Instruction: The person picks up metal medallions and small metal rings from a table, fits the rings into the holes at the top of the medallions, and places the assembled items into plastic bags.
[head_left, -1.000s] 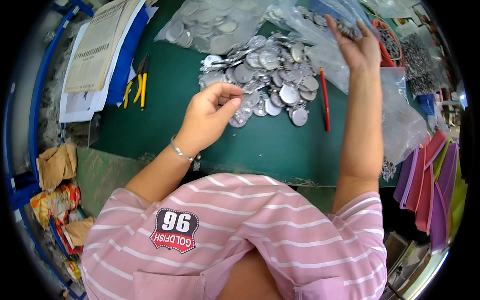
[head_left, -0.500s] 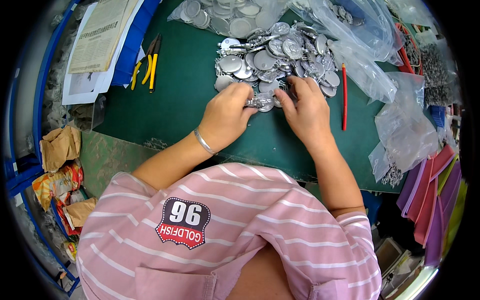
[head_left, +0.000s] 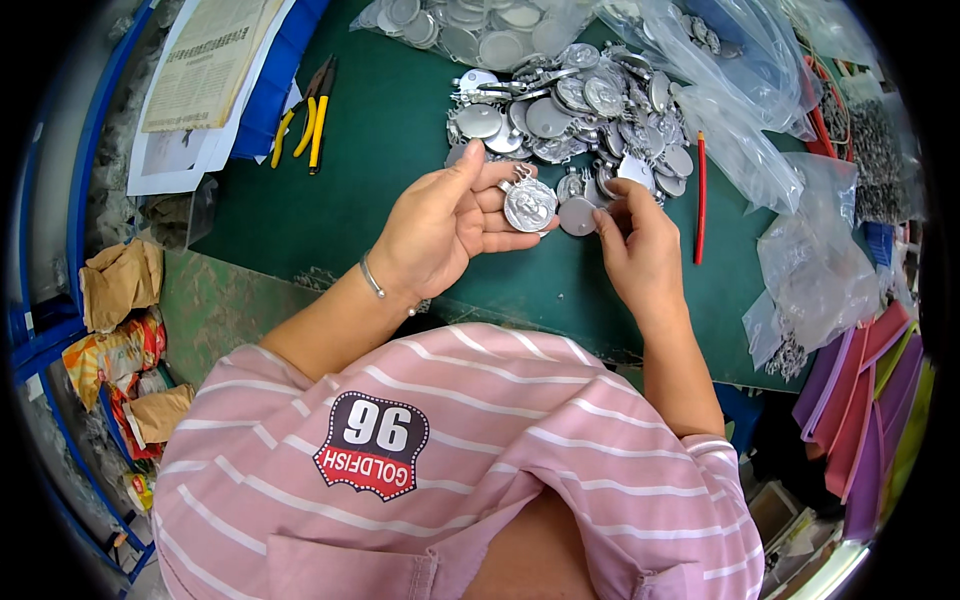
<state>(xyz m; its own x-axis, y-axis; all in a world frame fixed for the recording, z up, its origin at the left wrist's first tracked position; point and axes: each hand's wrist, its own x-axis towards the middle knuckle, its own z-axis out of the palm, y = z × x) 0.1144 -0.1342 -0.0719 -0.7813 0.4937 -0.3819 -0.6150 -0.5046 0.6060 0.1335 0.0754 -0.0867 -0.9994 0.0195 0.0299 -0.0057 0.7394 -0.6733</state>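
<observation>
A round silver medallion [head_left: 530,205] with a raised figure and a short chain at its top lies across the fingers of my left hand [head_left: 440,220], which is turned palm up. On the right, the thumb of my right hand [head_left: 640,245] meets the edge of a second medallion [head_left: 577,216], its smooth back facing up. The index finger curls beside it. Just beyond both hands is a heap of silver medallions [head_left: 550,118], some face up, others back up, with bits of chain among them.
Yellow-handled pliers [head_left: 316,125] lie at the left beside a blue bin [head_left: 268,120] with papers. A red pencil [head_left: 700,200] lies right of the heap. Clear plastic bags [head_left: 740,130] cover the far right, and another bag of discs [head_left: 480,30] stands behind. Coloured strips [head_left: 855,400] hang lower right.
My left hand has turned from a pinch to palm up, showing the medallion face. My right hand has shifted slightly right and nearer, now at a medallion with its smooth back up.
</observation>
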